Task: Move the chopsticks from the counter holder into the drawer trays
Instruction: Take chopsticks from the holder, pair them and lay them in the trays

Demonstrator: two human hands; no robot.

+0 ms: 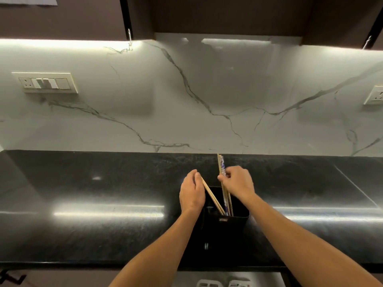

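A black square holder (234, 221) stands on the dark counter (103, 193) near its front edge. My left hand (191, 193) grips a plain wooden pair of chopsticks (212, 195) that leans left, its tips still inside the holder. My right hand (238, 182) pinches a bundle of chopsticks with a blue-and-white patterned wrapper (222, 168); this bundle stands nearly upright, lower ends inside the holder. Below the counter edge, a drawer shows white trays (223, 283), only their top rims visible.
A marble backsplash (186, 100) rises behind the counter. A switch plate (46, 82) sits at the left wall and a socket (375, 96) at the right. Dark cabinets hang overhead.
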